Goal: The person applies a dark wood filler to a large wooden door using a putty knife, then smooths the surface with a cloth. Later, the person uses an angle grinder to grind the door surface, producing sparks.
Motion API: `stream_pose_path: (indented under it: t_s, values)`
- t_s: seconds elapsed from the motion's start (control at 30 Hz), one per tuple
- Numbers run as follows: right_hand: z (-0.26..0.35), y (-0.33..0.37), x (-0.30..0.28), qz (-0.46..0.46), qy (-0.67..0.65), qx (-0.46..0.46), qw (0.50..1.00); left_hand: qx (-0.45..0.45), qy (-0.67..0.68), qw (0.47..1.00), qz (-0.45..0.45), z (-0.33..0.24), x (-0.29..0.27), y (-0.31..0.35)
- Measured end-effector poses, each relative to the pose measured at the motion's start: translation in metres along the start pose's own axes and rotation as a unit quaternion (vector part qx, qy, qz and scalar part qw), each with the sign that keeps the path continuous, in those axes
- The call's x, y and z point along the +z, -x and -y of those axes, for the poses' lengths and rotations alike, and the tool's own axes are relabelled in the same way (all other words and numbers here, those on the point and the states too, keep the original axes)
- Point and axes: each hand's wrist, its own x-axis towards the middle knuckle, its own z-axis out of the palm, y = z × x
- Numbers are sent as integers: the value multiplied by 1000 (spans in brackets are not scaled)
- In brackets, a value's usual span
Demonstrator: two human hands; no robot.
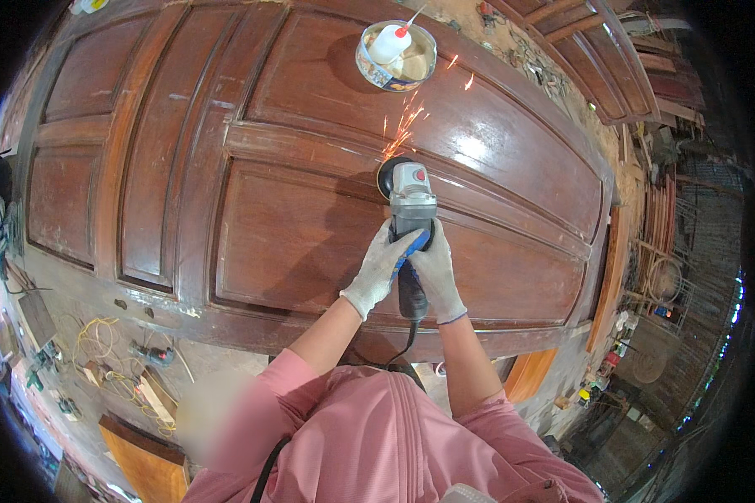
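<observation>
An angle grinder (pixel 413 203) with a grey head and dark body is held in both hands over a large brown panelled wooden door (pixel 310 226) lying flat. My left hand (pixel 373 277), in a white glove with blue on the fingers, wraps the grinder's body from the left. Gripping it from the right is my right hand (pixel 438 277), gloved the same way. The round disc (pixel 386 178) is at the rail between two panels, and orange sparks (pixel 403 130) fly away from it. A black cord (pixel 411 339) runs from the handle toward my body.
On the door's far side stands a round tub (pixel 397 80) holding a white bottle with a red cap (pixel 390 44). Yellow cable (pixel 99 335), wood blocks (pixel 155 394) and a power tool (pixel 153 354) lie on the floor at left. Another panelled door (pixel 596 54) is at far right.
</observation>
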Motion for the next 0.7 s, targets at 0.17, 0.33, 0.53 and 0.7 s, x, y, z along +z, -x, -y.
stream_pose_path:
  t_s: [0.17,0.33,0.53,0.7]
  values:
    - [-9,0,-1,-2,-35,8,999,-15,-7,1000,-12,0,3,0]
    - [-3,-1,1,-4,2,11,1000,-4,6,1000,-6,-1,2,-1]
    - [4,1,-1,1,-11,10,1000,1,5,1000,-13,0,3,-1]
    - [1,1,1,-16,-6,9,1000,-5,-2,1000,-10,-1,4,-1]
